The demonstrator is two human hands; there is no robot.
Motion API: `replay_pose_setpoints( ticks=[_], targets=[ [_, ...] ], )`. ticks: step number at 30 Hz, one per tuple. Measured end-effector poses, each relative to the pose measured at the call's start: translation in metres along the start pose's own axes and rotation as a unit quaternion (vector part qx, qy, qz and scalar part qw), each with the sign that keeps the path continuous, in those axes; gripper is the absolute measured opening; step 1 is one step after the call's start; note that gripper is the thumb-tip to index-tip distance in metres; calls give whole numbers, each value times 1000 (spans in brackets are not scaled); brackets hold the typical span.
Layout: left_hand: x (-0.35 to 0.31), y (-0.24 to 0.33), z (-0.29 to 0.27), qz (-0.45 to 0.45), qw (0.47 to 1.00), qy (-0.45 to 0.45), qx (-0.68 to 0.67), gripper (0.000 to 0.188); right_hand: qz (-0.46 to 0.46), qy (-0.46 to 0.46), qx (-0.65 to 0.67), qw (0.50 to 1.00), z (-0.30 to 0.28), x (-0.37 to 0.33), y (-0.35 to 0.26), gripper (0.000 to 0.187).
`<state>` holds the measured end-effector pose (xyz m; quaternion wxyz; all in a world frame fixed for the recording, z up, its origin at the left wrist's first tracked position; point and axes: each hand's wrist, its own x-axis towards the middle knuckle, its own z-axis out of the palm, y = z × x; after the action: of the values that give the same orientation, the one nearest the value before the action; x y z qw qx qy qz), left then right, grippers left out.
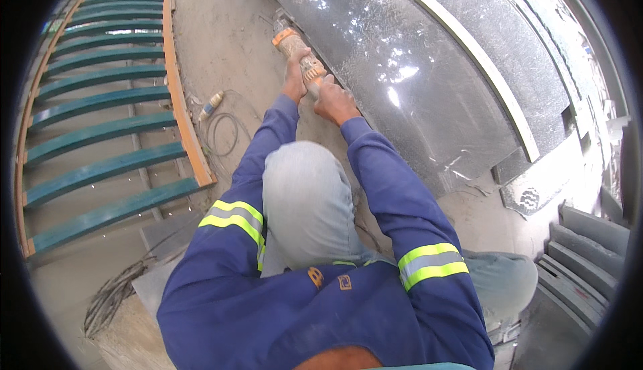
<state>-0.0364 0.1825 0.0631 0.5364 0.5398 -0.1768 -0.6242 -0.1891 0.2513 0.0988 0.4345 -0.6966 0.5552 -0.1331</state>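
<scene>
A dusty orange power tool (287,39), which looks like an angle grinder, is in both my hands. My left hand (294,77) wraps round the middle of its body. Closer to me, my right hand (335,101) is closed on the rear end. The tool's head points away from me, along the left edge of a large dark, glossy stone slab (402,95). Whether the head touches that edge is too small to tell. Wet-looking patches and bright reflections show on the slab.
To the left is a long rack of green slats with orange side rails (175,82). A yellow-and-white cylindrical piece (211,105) lies near a looped grey cable (224,135) on the dusty floor. Bundled cables (117,296) lie lower left; stacked dark stone strips (583,256) stand at right.
</scene>
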Motion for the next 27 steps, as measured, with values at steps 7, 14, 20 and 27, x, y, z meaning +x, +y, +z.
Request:
replay_pose_setpoints(
  ticks=[7,14,20,27],
  targets=[
    [-37,-19,8,-6,1000,5,-14,34,0,-3,-13,1000,0,-35,11,40],
    [-59,-12,25,3,999,47,-3,34,-12,1,-13,1000,-2,-42,13,39],
    [-26,-10,10,11,1000,18,0,31,-13,0,1,1000,6,-15,14,38],
    [12,6,-5,-1,1000,3,-16,30,-17,-2,5,1000,5,16,-2,44]
  ],
)
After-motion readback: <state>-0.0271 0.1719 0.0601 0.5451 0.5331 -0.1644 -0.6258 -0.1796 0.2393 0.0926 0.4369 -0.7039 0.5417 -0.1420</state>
